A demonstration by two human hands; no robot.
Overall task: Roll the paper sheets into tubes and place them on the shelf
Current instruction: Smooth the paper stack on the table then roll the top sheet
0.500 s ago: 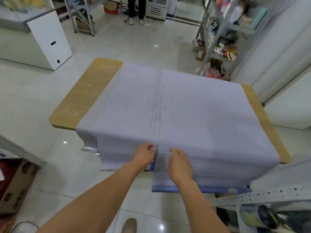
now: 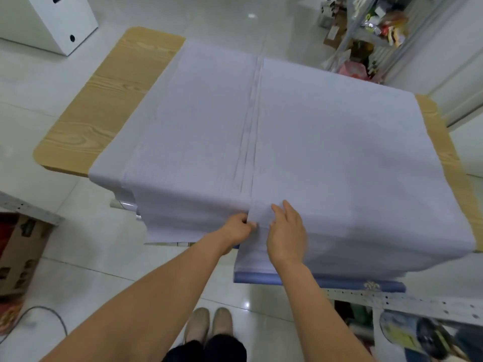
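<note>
Pinches the edge of the paper sheets [image 2: 313, 152] at 6 o'clock of the table [image 2: 109, 100] with left hand [image 2: 235, 229], lays right hand [image 2: 286, 233], curled half a second ago, flat with fingers outstretched at its 3 o'clock; apparently separates one sheet, rolling not yet begun.

The person's left forearm [image 2: 146, 304] and right forearm [image 2: 321, 309] are bare along all the length that shows, from the wrist to the picture's lower edge. The left hand [image 2: 236, 228] and the right hand [image 2: 286, 236] are bare as well. On the feet is a pair of beige, soft-looking, round-toed shoes [image 2: 196, 326] with plain, smooth uppers. The legs wear a black cloth garment [image 2: 206, 348], cropped by the frame, so its cut cannot be told.
</note>
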